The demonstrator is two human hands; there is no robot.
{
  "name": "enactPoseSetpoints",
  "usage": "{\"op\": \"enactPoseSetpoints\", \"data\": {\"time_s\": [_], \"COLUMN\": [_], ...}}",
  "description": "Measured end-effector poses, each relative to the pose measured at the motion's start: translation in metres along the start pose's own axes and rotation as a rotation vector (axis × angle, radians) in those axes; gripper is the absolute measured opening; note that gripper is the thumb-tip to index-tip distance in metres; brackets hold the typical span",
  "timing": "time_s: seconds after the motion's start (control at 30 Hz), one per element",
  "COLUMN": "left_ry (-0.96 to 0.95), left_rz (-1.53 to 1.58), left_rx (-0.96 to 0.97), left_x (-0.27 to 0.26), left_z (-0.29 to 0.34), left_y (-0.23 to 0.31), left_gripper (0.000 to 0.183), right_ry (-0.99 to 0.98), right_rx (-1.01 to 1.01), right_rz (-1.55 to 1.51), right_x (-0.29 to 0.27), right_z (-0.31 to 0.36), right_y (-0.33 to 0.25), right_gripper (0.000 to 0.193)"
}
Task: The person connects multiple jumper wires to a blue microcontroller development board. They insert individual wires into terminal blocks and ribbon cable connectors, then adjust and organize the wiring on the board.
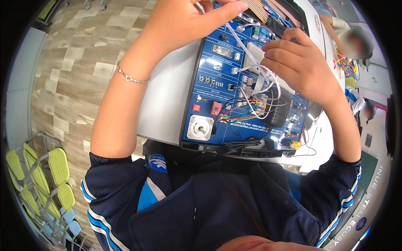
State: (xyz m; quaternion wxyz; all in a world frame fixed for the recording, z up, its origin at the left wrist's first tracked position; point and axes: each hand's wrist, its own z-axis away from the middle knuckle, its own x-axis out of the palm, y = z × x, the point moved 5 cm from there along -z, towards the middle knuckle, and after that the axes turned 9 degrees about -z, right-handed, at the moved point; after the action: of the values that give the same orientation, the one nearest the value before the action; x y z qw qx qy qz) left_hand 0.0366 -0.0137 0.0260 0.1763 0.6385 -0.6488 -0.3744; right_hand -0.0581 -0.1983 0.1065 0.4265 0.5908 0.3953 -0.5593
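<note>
The right hand (pixel 297 62) is curled shut on a white breadboard (pixel 256 53), while the left hand (pixel 188 21) pinches at jumper wires (pixel 251 31) near the far edge of the blue trainer board (pixel 209 83) — wiring seems underway. Seating the lead likely calls for a steady, fine push — the breadboard held firm.

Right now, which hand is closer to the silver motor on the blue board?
The right hand. It rests over the white wires, up and to the right of the silver motor. The left hand is farther away, at the blue board's top edge.
</note>
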Motion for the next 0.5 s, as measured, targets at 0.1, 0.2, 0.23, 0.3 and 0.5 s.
{"op": "enactPoseSetpoints", "data": {"time_s": [0.1, 0.2, 0.23, 0.3, 0.5], "left_ry": [-0.045, -0.067, -0.073, -0.163, -0.503], "left_rz": [0.07, 0.107, 0.14, 0.173, 0.099], "left_rx": [0.016, -0.042, -0.056, -0.054, 0.036], "left_x": [0.001, 0.003, 0.003, 0.006, 0.012], "left_z": [-0.001, -0.001, -0.002, -0.001, 0.01], "left_y": [-0.002, -0.005, -0.005, -0.002, 0.008], "left_gripper": [0.017, 0.018, 0.018, 0.016, 0.016], "right_ry": [-0.006, 0.0, 0.02, 0.014, -0.022], "right_rx": [-0.012, 0.01, 0.011, 0.017, -0.041], "right_rz": [-0.069, -0.116, -0.138, -0.157, -0.221], "right_x": [0.006, 0.009, 0.008, 0.012, 0.019], "right_z": [-0.003, -0.005, -0.006, -0.008, -0.018], "right_y": [0.001, 0.004, 0.005, 0.006, 0.005], "right_gripper": [0.015, 0.016, 0.016, 0.016, 0.017]}}
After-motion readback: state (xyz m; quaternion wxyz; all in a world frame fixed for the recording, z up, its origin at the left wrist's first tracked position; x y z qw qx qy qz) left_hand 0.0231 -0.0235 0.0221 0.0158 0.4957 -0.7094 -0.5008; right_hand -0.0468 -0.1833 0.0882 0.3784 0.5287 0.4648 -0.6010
